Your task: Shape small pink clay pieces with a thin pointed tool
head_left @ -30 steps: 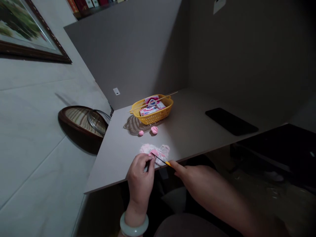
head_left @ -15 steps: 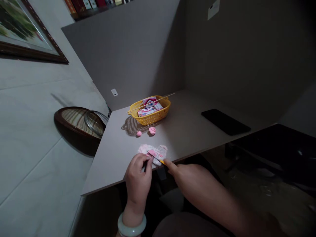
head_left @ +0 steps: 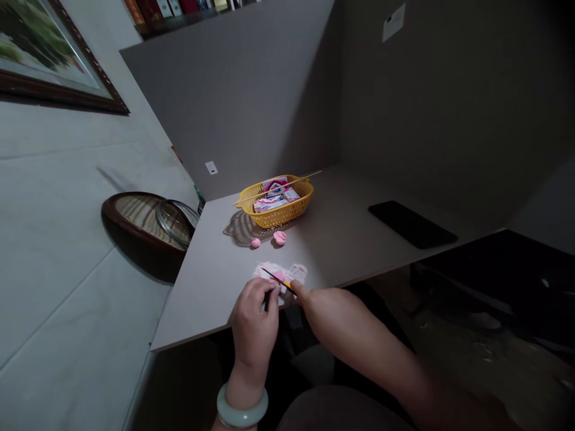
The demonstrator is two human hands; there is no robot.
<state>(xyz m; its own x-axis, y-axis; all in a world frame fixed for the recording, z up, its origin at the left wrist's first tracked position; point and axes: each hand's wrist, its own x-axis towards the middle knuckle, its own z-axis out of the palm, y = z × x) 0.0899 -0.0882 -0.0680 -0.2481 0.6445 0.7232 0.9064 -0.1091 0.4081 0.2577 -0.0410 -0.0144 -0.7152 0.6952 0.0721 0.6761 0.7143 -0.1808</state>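
My right hand (head_left: 309,299) is closed around a knife (head_left: 287,286) with a yellow handle and a thin dark blade. The blade slants up and left over a crumpled pink-and-white wrapper (head_left: 265,269) at the table's near edge. Beside it my left hand (head_left: 258,305), a pale green bangle on its wrist, pinches a small pink lump (head_left: 279,276), partly hidden by blade and fingers. Farther back on the table lie a small pink ball (head_left: 256,243) and a larger, creased pink ball (head_left: 280,237).
A yellow basket (head_left: 287,213) holding pink-and-white packets stands behind the balls, with a thin stick (head_left: 309,175) across its top. A flat black pad (head_left: 411,224) lies at the right of the grey table (head_left: 197,299). Left of the table is a dark-rimmed oval object (head_left: 135,236).
My right hand has shifted slightly up and left, and the knife blade now lies farther across the pink lump, its tip higher. My left hand stays pinched in about the same place.
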